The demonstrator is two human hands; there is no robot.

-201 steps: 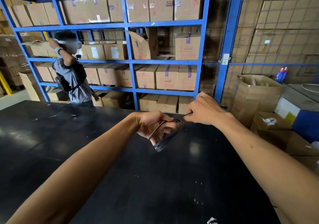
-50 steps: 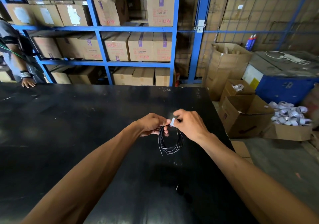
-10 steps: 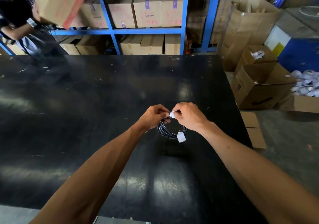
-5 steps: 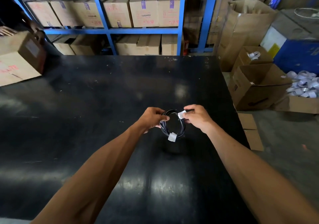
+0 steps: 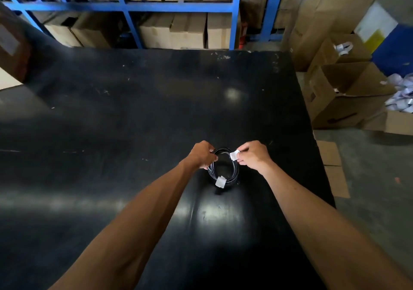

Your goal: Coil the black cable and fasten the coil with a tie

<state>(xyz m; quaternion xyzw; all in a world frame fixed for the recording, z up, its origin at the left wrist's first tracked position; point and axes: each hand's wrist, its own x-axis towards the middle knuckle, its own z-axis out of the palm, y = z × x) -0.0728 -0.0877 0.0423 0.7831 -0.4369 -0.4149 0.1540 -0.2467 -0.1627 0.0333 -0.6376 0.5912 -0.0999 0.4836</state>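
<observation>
Black glossy table [image 5: 111, 133] at frame centre, coiled black cable [image 5: 234, 173] held above it.
Left hand [image 5: 202, 154] pinches the coil's left side; right hand [image 5: 252, 155] pinches a white tie tab [image 5: 234, 155].

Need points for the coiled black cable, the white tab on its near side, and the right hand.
coiled black cable [image 5: 235, 169]: head view, on the right arc of the loop.
white tab on the coil's near side [image 5: 220, 181]: head view, middle of the tab.
right hand [image 5: 253, 155]: head view, back of the hand.
</observation>
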